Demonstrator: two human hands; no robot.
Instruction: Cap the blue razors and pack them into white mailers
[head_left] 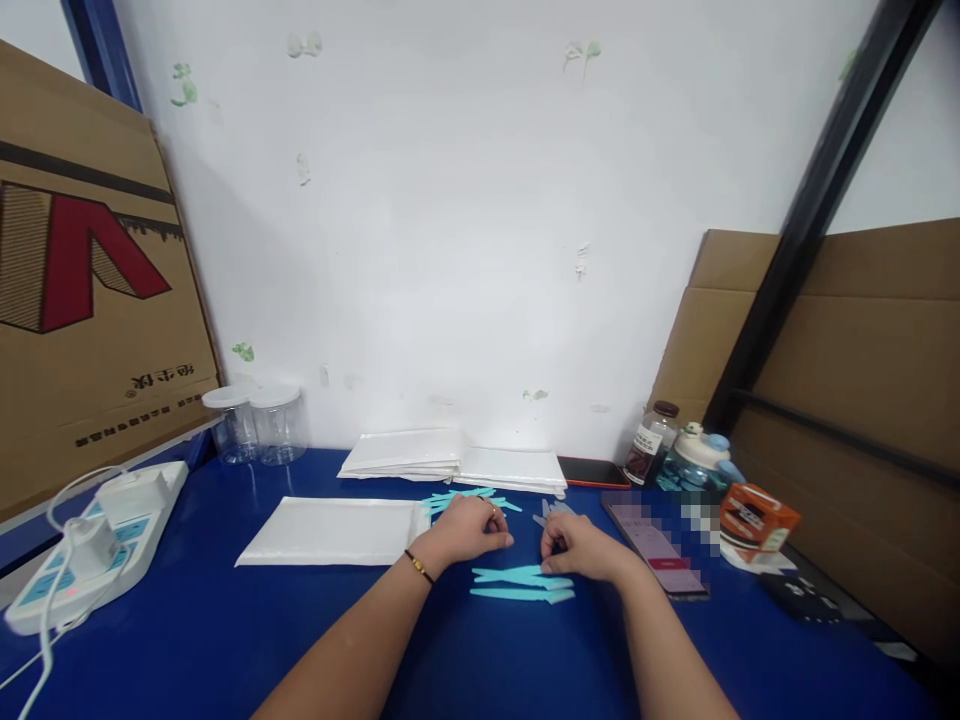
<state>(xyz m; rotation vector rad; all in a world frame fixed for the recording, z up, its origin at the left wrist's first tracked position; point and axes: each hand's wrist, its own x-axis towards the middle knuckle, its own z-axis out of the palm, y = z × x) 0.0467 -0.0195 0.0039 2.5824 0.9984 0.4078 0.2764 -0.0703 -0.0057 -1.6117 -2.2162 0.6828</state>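
Several slim turquoise sticks, which look like eyebrow razors [517, 594], lie side by side on the blue table in front of me. My right hand [581, 548] is closed at their right end, thumb and fingertips on one of the upper ones. Just beyond it lie small translucent grey pieces [553, 510], partly hidden by the hand. My left hand [469, 530] hovers with bent fingers, a small gap between thumb and forefinger, and nothing visible in them. Behind it is a loose heap of more turquoise razors [457, 497], partly covered by the hand.
A white padded envelope [330, 530] lies left, with stacked envelopes [405, 452] by the wall. A power strip [97, 550] and lidded clear jars [276, 425] stand left. On the right are a phone [652, 545], a brown-capped bottle [651, 445], a water bottle [697, 460] and an orange box [757, 520].
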